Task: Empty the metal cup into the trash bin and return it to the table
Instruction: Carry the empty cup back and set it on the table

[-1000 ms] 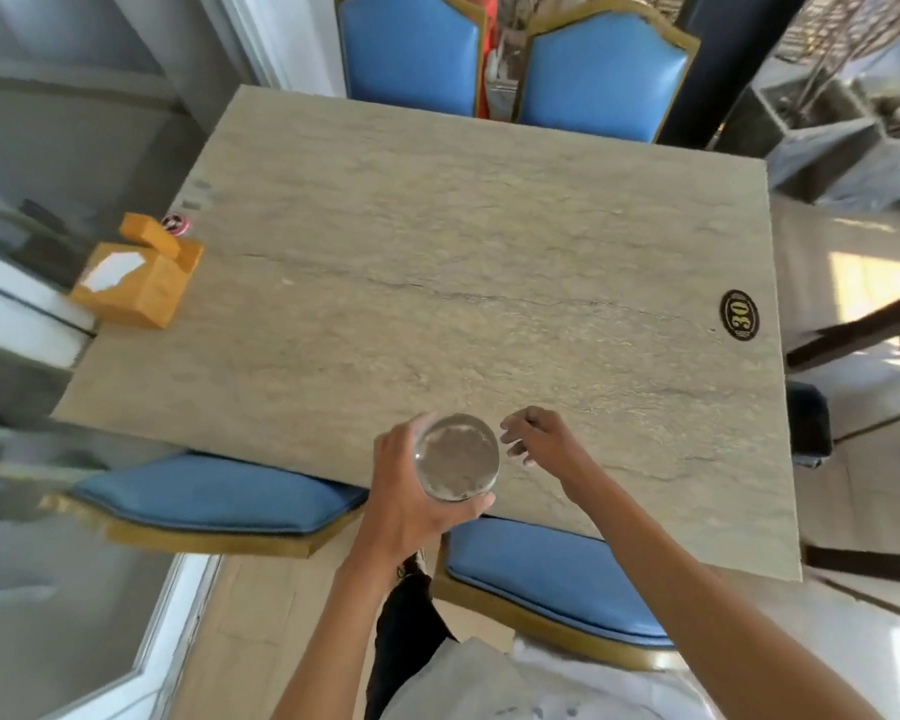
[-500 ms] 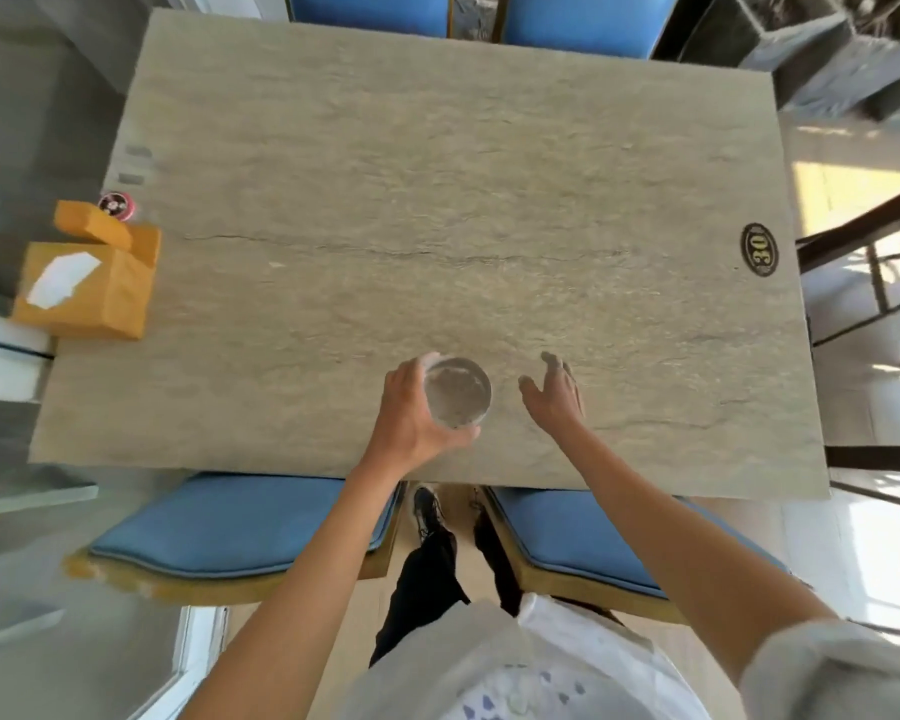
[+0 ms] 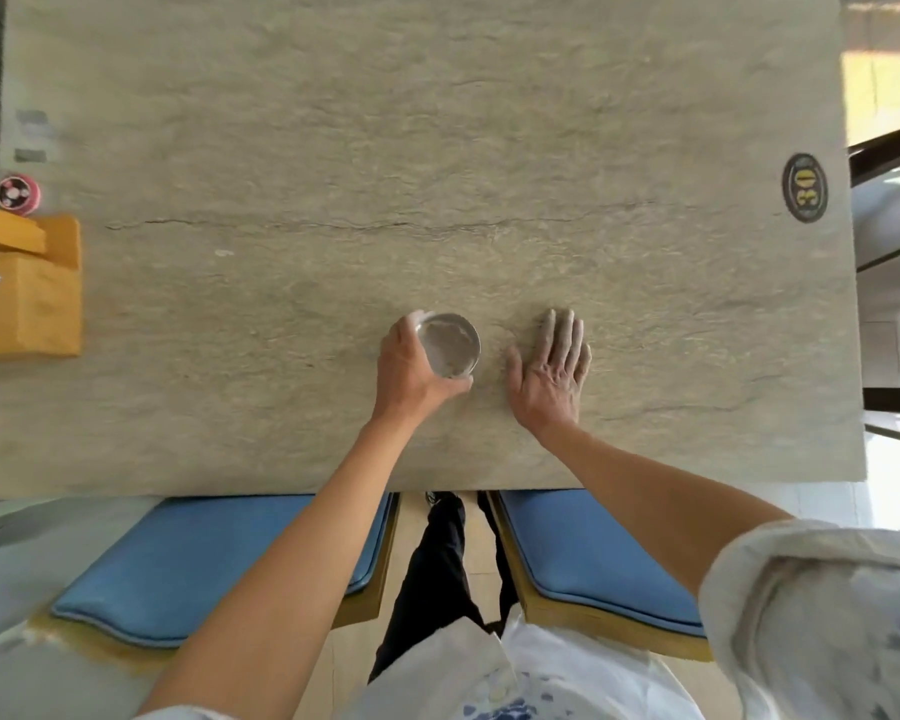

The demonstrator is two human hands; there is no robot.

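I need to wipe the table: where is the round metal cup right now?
In the head view, the round metal cup is near the stone table's near edge, gripped by the left hand, beside the flat right hand.

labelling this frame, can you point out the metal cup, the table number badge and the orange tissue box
metal cup [image 3: 449, 345], head view, on its shiny inside bottom.
table number badge [image 3: 805, 187], head view, on the middle of the black oval.
orange tissue box [image 3: 32, 304], head view, on its top face.

1. One metal cup [image 3: 449, 345], in my left hand [image 3: 411, 371].
2. One table [image 3: 437, 148], with my right hand [image 3: 552, 376] on it.
3. Two blue chair seats [image 3: 214, 558].
4. One orange tissue box [image 3: 27, 298].
5. One oval number plaque [image 3: 805, 187].
6. One small round pink item [image 3: 18, 192].
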